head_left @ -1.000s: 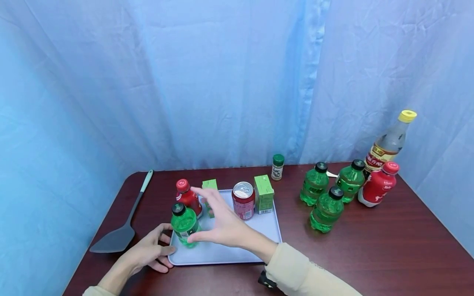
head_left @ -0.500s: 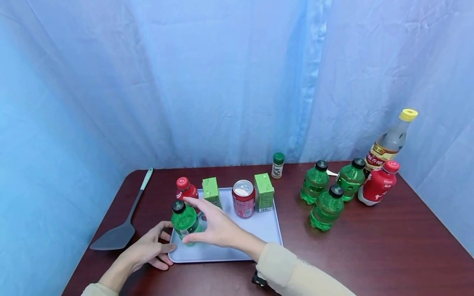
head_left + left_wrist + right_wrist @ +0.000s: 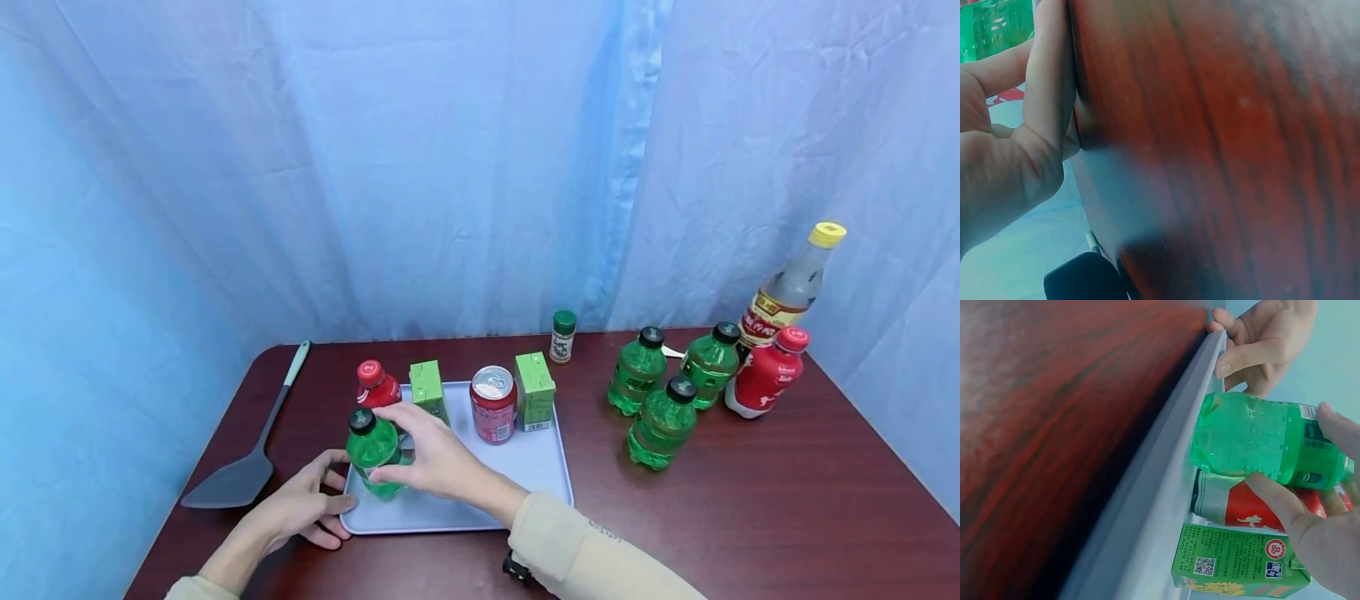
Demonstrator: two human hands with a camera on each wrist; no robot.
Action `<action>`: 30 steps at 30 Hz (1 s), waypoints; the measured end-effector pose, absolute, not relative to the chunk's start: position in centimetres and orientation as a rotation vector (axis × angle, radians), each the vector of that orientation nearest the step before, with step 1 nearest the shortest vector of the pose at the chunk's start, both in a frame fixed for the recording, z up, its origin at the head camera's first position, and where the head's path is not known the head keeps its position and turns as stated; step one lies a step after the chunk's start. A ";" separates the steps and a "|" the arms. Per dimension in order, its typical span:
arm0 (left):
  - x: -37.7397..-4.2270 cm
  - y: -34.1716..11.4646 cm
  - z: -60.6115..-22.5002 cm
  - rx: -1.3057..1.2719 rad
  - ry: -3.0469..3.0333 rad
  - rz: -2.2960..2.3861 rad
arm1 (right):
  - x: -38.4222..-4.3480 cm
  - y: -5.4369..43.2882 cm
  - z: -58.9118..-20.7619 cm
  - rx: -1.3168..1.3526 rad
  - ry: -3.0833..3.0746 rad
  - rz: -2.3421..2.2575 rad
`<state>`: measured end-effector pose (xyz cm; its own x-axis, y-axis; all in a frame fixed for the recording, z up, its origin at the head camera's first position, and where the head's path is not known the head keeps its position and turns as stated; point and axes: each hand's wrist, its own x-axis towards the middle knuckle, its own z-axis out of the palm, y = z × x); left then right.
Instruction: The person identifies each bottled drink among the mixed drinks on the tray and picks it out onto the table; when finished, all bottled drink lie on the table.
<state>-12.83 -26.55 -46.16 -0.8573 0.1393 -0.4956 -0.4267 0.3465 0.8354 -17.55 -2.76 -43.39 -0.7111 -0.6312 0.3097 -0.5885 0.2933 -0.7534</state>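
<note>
My right hand (image 3: 435,454) grips a green soda bottle (image 3: 369,450) with a black cap, which stands upright at the left of a pale tray (image 3: 450,517). In the right wrist view its thumb and fingers lie around the upper part of the soda bottle (image 3: 1247,434). My left hand (image 3: 303,504) holds the tray's front left corner, thumb over the rim and other fingers outside it. Behind the soda bottle are a red bottle (image 3: 378,389) and a green drink carton (image 3: 427,386). A red drink can (image 3: 493,414) and another green carton (image 3: 535,400) stand further right on the tray.
A grey spatula (image 3: 232,483) lies left of the tray. A green-capped spice jar (image 3: 562,337) stands behind it. On the right are several green soda bottles (image 3: 662,425), a red bottle (image 3: 767,375) and a tall yellow-capped bottle (image 3: 783,292). A blue curtain (image 3: 465,167) hangs behind the table.
My right hand has shifted slightly left and come in around the green soda bottle. The left hand stays at the tray's corner.
</note>
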 end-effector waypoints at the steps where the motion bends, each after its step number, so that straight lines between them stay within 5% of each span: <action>1: -12.8 -26.6 -46.2 -0.251 2.125 1.536 | -17.5 -2.8 -43.4 -1.175 2.483 -1.419; 30: -12.8 -26.7 -46.4 -0.234 2.111 1.551 | -17.7 -2.8 -43.9 -1.192 2.482 -1.470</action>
<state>-12.83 -26.73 -46.36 -0.8571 0.1553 -0.4912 -0.4222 0.3344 0.8425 -17.68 -2.77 -43.92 -0.7082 -0.6169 0.3433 -0.5975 0.2649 -0.7568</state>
